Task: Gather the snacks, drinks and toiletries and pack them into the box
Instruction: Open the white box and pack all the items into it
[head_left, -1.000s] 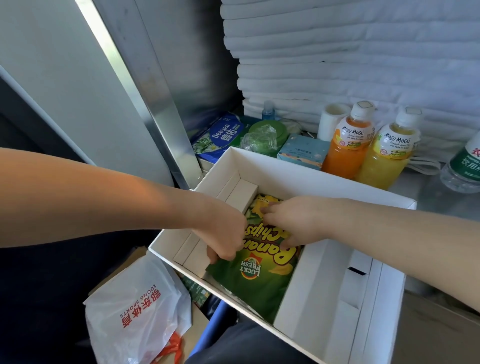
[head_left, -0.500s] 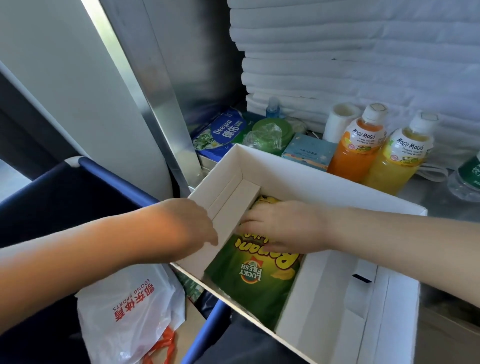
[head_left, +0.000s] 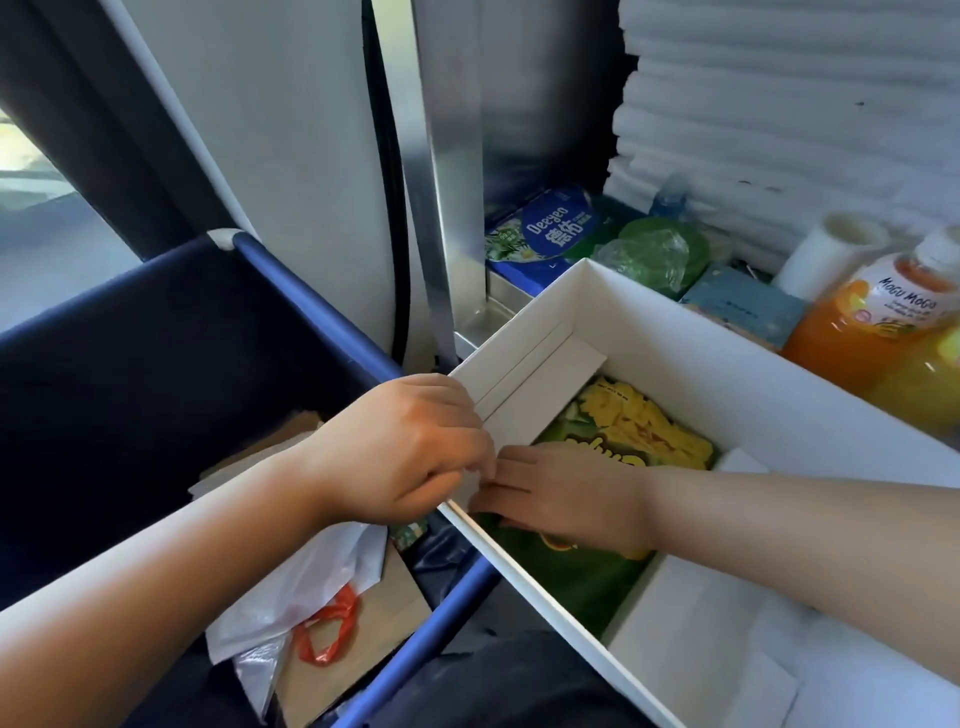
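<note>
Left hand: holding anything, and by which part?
The left hand pinches the white box at its near-left corner wall. The right hand lies flat on the green chip bag, no visible grasp.

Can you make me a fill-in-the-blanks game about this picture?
1. The banana chips bag lies inside the white ____.
2. The right hand rests on the ____ bag.
3. The orange Mogu Mogu bottle stands ____ the box.
4. The left hand is at the box's ____ wall.

Answers: box; chips; outside; left
</note>
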